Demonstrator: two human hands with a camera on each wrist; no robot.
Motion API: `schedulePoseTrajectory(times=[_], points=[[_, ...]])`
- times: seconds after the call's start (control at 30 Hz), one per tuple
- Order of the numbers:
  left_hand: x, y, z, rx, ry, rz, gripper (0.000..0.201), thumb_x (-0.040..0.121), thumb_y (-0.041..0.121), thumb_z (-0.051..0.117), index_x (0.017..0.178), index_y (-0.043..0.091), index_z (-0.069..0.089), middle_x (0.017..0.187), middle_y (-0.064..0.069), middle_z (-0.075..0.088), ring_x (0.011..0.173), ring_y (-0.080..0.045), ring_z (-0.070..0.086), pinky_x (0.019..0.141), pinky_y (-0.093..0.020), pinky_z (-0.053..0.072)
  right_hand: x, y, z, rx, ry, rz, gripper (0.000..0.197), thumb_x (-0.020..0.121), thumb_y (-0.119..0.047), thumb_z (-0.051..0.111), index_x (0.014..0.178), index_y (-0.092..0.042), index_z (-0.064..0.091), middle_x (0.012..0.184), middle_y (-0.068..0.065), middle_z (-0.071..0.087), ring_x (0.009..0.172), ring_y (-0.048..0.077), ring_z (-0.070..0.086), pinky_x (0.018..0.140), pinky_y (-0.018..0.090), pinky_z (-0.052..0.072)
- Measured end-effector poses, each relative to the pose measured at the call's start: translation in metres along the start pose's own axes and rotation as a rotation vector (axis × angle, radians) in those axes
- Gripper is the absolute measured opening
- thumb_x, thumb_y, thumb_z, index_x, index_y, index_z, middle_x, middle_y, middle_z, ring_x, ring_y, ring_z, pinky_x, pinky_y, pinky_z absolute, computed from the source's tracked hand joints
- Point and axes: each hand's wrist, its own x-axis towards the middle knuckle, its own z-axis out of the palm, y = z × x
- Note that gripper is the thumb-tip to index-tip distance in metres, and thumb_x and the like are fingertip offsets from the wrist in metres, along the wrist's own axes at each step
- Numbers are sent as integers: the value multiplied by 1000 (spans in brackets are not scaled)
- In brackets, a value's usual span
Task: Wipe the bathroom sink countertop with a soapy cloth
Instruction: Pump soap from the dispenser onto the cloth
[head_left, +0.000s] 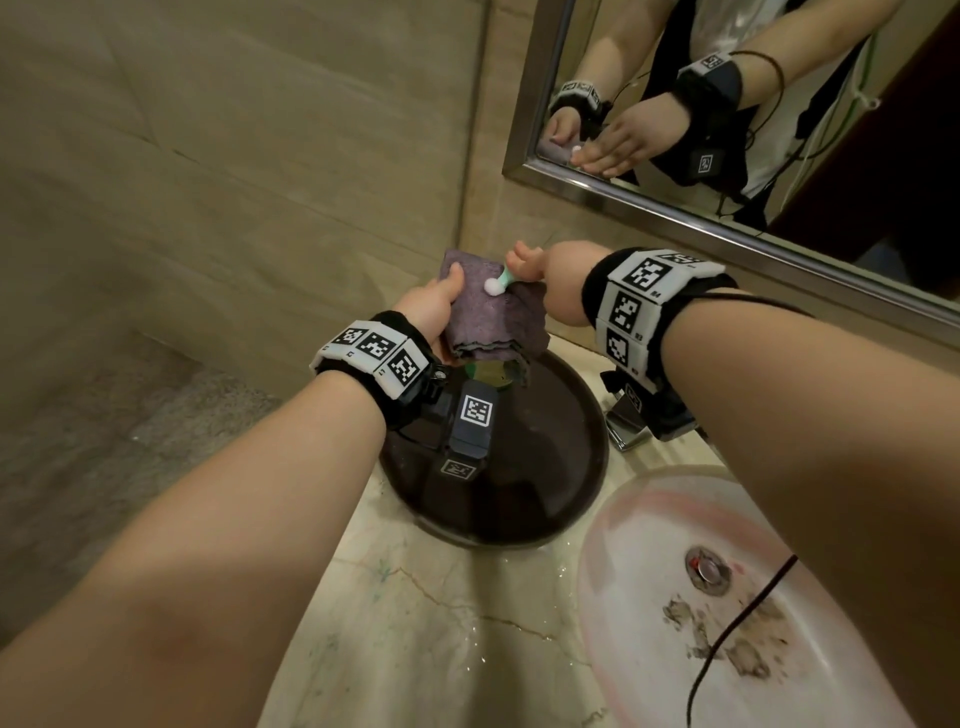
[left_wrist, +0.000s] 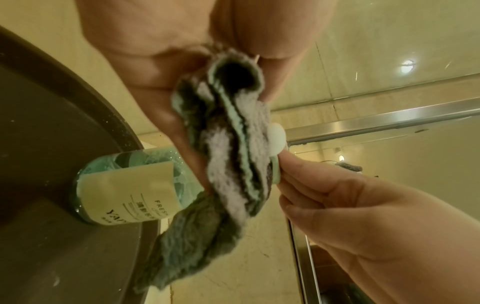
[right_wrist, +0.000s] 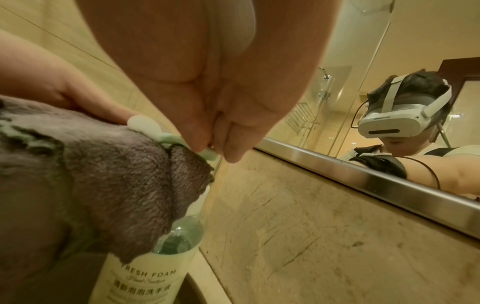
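Left grip (head_left: 434, 306) clamped on folded cloth (head_left: 483, 325), thumb on top; holds flat face right under nozzle. Right grip (head_left: 543, 273) not closed: fingers extended, pressing pump head (head_left: 508, 278) down. I judge this to be soap dosing. White foam blob (head_left: 491, 287) on cloth at nozzle tip. Cloth purple-grey terry, green edging, layered, lower corner hanging. Bottle (right_wrist: 145, 277) below both grips, upright on dark tray (head_left: 545, 493) on counter (head_left: 415, 649).

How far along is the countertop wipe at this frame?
Done: left hand holds the folded cloth. In hand: right hand presses the pump of the soap bottle, a foam blob on the cloth. Left: all wiping; the cloth is clear of the wet countertop.
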Motion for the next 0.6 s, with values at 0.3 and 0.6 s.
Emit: schedulePoseTrajectory(times=[0.3,0.6], points=[[1,-2,-2,-72,-44,-5,54,98,42,36,143,12,37,138,-17,52,124,-34,53,104,-53,41,1,3,1,-20,14,22,69,98,-2,34,151,-11,-8,161,4,-9,148,14,-1,112,21,0],[5,-7,-6,-163,-83,28,45,101,30,34,143,13,35,138,-16,50,122,-33,53,105,-53,39,12,1,3,-43,-8,7,69,97,1,35,151,-7,-7,160,6,-11,149,16,-2,115,23,0]])
